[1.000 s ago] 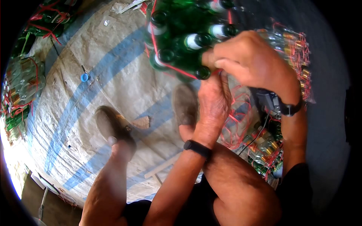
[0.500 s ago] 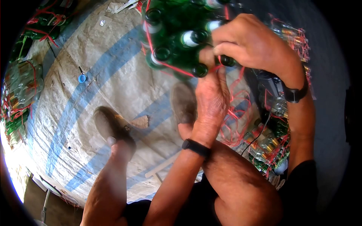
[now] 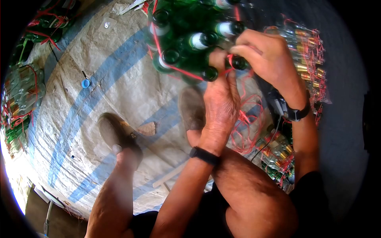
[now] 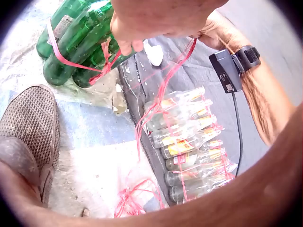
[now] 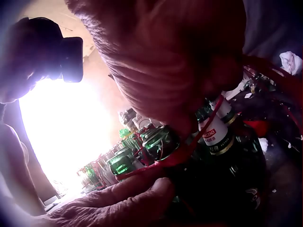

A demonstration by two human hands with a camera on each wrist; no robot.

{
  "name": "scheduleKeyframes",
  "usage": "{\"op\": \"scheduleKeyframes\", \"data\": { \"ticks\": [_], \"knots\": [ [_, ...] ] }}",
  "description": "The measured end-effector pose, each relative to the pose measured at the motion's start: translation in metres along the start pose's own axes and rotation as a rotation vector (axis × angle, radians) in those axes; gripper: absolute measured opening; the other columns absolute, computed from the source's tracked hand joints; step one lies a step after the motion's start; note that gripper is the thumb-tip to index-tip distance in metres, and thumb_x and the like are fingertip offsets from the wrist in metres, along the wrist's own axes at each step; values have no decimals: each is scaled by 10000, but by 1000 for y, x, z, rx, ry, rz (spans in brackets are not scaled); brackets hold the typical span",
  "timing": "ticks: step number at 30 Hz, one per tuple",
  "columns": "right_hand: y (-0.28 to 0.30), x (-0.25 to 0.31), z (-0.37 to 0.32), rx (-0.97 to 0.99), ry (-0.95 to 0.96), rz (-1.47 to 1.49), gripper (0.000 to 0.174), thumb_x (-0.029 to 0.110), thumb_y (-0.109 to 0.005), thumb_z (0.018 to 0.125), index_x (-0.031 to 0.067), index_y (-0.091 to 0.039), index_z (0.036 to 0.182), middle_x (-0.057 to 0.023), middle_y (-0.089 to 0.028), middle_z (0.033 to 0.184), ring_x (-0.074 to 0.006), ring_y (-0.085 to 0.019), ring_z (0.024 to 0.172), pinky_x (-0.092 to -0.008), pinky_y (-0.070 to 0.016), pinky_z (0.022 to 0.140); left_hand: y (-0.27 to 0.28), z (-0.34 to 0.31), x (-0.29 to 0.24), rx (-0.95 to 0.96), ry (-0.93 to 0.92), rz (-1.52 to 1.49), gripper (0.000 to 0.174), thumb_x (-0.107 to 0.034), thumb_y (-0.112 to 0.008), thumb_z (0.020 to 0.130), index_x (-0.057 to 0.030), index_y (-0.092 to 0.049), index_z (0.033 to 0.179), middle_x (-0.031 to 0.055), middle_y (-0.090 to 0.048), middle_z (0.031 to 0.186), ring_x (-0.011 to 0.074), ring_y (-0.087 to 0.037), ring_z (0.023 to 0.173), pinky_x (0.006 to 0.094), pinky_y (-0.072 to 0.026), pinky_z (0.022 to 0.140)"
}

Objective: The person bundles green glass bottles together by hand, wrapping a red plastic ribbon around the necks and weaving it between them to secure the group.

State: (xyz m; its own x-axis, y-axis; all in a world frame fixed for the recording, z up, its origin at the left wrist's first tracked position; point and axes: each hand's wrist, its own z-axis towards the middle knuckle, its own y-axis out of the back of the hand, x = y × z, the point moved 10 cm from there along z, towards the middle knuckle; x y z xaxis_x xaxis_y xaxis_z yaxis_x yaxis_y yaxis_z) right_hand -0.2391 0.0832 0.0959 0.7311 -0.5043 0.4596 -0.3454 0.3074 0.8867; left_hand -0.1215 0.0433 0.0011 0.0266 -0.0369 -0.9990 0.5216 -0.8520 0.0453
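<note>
In the head view, a bundle of green glass bottles point(image 3: 186, 43) with white neck labels is bound round its outside by red plastic string point(image 3: 180, 72). My left hand point(image 3: 222, 99) is at the bundle's near corner, pinching the string between thumb and fingers beside a bottle neck. Just right of it, my right hand point(image 3: 266, 55) has thumb and forefinger pinched together on the string, above a dark bottle mouth point(image 3: 239, 62). A red strand point(image 4: 165, 85) hangs from the right hand in the left wrist view. The right wrist view shows the string stretched past a labelled bottle neck point(image 5: 213, 132).
Clear bottles point(image 4: 189, 146) tied with red string lie at the right. A loose tangle of red string point(image 3: 248, 123) is on the tarp point(image 3: 87, 119) near my foot. More bundled bottles point(image 3: 25, 87) stand at the far left, and a blue cap point(image 3: 85, 83) lies on the tarp.
My right hand rose from the corner bottle neck, then shifted a little right and down, its wrist turning. That bottle mouth, hidden before, now shows. My left hand has barely moved.
</note>
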Motion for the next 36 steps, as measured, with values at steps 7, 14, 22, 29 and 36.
{"op": "scheduleKeyframes", "data": {
  "ticks": [7, 14, 22, 29, 36],
  "knots": [
    [-10, -26, -40, -197, -251, 160, 119, 106, -776, 1013, 10, -711, 990, -94, -645, 707, -108, -577, 615, -321, -469, 567, 1, -1, 2, -21, 3, -12, 469, 14, -541, 1098, -15, -474, 1561, 291, -628, 1404, 490, -652, 1243, 474, -540, 1040],
    [-23, -34, -79, -354, -488, 361, 126, 96, -694, 1082, 7, -691, 993, 30, -538, 733, -41, -466, 683, -267, -409, 590, 3, -2, -2, -32, -72, -9, 460, -6, -539, 1114, 26, -471, 1567, 300, -604, 1475, 478, -626, 1328, 462, -519, 1094],
    [-27, -28, -122, -424, -557, 394, 169, 143, -677, 1108, 28, -679, 984, 66, -494, 736, -31, -419, 679, -256, -369, 587, 3, -8, -5, 55, -42, 112, 543, 6, -568, 1093, 95, -416, 1607, 346, -494, 1615, 504, -509, 1484, 474, -447, 1210],
    [-39, -24, -149, -405, -660, 457, 167, 156, -672, 1115, 33, -690, 1004, 75, -486, 751, -24, -410, 697, -249, -354, 599, 9, -27, -3, 107, 14, 167, 468, 14, -594, 1067, 73, -505, 1523, 328, -522, 1584, 501, -546, 1430, 497, -488, 1150],
    [-64, 1, -167, -426, -670, 584, 132, 119, -626, 1128, 35, -673, 1038, 70, -511, 772, -25, -408, 704, -244, -363, 609, 10, -34, 11, 128, 246, -76, 265, -165, -597, 1145, 27, -695, 1300, 180, -776, 1163, 283, -748, 976, 388, -592, 902]
  ]
}}
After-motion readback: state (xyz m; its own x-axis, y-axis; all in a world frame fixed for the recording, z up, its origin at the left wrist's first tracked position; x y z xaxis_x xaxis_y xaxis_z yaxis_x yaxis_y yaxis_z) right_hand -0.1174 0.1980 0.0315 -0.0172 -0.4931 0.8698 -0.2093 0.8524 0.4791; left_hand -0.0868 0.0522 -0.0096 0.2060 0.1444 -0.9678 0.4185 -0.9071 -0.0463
